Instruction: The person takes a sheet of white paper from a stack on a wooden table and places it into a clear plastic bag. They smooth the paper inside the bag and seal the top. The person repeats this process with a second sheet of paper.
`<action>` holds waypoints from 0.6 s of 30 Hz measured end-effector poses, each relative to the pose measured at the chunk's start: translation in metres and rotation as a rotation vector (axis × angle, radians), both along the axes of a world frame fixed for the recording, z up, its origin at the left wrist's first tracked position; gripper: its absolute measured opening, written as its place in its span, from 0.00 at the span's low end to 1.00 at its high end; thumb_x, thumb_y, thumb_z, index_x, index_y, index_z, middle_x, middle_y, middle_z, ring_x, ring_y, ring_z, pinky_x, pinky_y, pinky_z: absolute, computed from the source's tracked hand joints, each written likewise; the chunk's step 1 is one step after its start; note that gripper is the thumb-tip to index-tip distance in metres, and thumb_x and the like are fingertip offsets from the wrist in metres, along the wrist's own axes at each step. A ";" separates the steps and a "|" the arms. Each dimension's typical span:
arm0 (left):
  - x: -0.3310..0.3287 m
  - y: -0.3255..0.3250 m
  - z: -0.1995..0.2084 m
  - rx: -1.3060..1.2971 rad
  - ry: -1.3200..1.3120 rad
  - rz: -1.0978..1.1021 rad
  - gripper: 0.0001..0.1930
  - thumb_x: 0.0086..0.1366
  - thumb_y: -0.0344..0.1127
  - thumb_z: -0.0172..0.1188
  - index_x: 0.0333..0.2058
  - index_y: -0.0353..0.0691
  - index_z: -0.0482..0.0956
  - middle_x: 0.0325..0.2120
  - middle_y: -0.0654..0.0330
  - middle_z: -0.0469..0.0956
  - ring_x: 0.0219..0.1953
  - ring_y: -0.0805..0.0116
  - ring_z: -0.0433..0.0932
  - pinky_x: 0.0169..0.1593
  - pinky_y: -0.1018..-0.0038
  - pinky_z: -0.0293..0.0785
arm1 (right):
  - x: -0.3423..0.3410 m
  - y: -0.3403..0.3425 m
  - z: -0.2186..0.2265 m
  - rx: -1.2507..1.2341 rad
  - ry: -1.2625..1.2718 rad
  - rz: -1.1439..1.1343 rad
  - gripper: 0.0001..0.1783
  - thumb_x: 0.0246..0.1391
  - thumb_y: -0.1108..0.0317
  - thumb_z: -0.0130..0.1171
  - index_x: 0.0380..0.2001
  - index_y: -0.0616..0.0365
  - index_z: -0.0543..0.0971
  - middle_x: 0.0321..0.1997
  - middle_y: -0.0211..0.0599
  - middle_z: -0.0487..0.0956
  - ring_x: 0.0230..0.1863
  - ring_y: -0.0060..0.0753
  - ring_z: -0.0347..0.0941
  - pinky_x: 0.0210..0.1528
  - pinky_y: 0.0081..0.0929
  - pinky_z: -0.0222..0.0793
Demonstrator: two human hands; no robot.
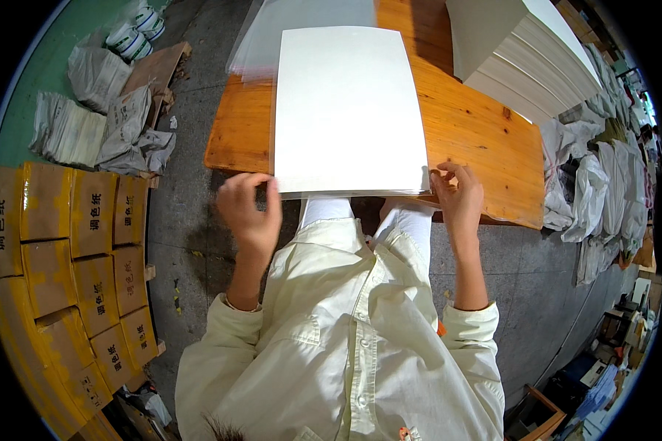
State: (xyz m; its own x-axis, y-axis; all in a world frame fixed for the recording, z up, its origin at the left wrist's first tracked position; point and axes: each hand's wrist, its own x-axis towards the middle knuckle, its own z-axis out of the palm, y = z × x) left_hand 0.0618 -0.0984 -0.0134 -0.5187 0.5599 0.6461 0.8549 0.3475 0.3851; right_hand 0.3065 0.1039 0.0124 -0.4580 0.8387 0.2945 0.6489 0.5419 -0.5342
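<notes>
A white stack of paper sheets lies on the wooden table in front of me, inside what looks like a clear plastic bag, whose thin edge shows along the left side. At the near left corner, my left hand is curled, thumb and forefinger pinched together at the bag's edge. My right hand is at the near right corner, thumb and fingertips closed on the bag's edge. The near edge of the stack overhangs the table slightly. The exact grip at both fingertips is small and partly hidden.
Clear plastic bags lie beyond the paper on the wooden table. A tall stack of white paper stands at the far right. Taped cardboard boxes are piled at left; wrapped bundles lie behind them. Plastic-covered piles stand at right.
</notes>
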 end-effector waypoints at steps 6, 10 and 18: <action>0.066 0.038 0.000 -0.209 -0.080 -0.487 0.21 0.54 0.34 0.61 0.48 0.38 0.73 0.50 0.56 0.71 0.55 0.58 0.67 0.58 0.63 0.59 | -0.023 -0.044 0.000 0.236 0.009 0.211 0.13 0.40 0.78 0.60 0.34 0.56 0.80 0.33 0.35 0.80 0.30 0.35 0.74 0.34 0.31 0.64; 0.070 0.042 -0.004 -0.211 -0.061 -0.514 0.22 0.55 0.35 0.60 0.49 0.37 0.72 0.51 0.55 0.70 0.56 0.57 0.66 0.59 0.62 0.58 | -0.022 -0.055 -0.003 0.195 0.018 0.258 0.15 0.42 0.77 0.61 0.37 0.57 0.79 0.36 0.36 0.80 0.32 0.37 0.75 0.34 0.30 0.66; -0.018 -0.016 -0.006 -0.042 -0.348 -0.206 0.26 0.57 0.40 0.62 0.51 0.37 0.67 0.47 0.52 0.69 0.49 0.56 0.68 0.52 0.63 0.61 | 0.025 -0.008 0.016 -0.381 0.131 -0.053 0.19 0.45 0.67 0.66 0.42 0.61 0.78 0.39 0.42 0.77 0.36 0.31 0.75 0.31 0.24 0.70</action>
State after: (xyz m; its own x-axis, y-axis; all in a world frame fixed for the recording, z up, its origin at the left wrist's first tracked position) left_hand 0.0441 -0.1146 -0.0193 -0.5765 0.6971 0.4263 0.7293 0.2037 0.6532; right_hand 0.3319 0.0956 0.0289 -0.3906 0.9205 0.0114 0.5838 0.2572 -0.7700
